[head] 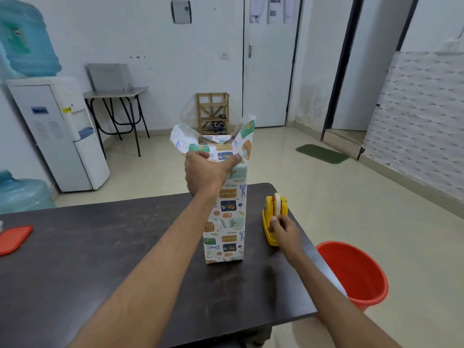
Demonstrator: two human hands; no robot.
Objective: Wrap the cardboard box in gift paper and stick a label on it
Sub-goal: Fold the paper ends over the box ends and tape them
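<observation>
Grips gift paper (247, 136) over top of upright cardboard box (226, 222) on tabletop (100, 259) with left hand (203, 172); pinches, apparently, tape (277, 200) at yellow dispenser (268, 222) with right hand (283, 231).

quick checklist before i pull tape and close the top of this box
1. The tall box wrapped in patterned gift paper stands upright on the dark table: ok.
2. The left hand grips the box at its top edge: ok.
3. The right hand pinches the white tape at the yellow plastic tape dispenser: ok.
4. A length of tape is already pulled free: cannot tell.
5. The top paper flaps are folded down: not ok, both stand up open.
6. The dispenser is well in from the table edge: not ok, it sits close to the right edge.
</observation>
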